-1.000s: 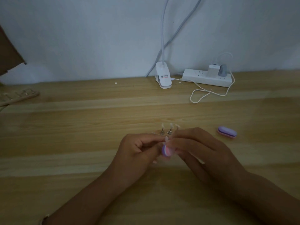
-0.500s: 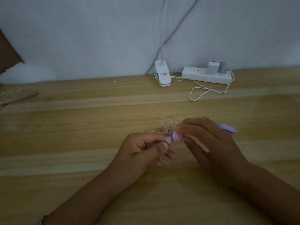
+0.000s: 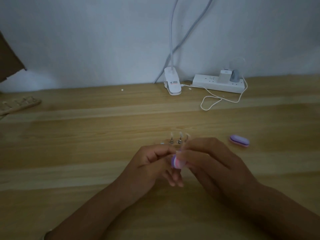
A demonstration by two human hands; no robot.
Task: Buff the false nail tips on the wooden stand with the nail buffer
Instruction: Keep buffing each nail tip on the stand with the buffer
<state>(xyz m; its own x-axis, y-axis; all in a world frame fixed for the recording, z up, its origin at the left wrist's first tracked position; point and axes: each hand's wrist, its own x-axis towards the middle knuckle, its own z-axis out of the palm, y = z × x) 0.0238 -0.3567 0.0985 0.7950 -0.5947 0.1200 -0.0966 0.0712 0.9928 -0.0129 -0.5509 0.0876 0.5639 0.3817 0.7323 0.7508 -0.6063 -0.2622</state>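
Note:
My right hand grips a small purple and pink nail buffer, its end showing between my two hands. My left hand has thumb and forefinger pinched together against the buffer's top, apparently on a false nail tip that is too small to make out. Just behind my hands stands the nail stand, with three clear tips on metal holders; its base is mostly hidden by my fingers.
A second purple and pink buffer lies on the wooden table to the right. At the back stand a white clip lamp and a power strip with a looping white cable. Another wooden stand lies far left.
My right hand has brought the buffer back down and toward me, against my left fingertips, after lifting it up half a second ago. My left hand stays in place.

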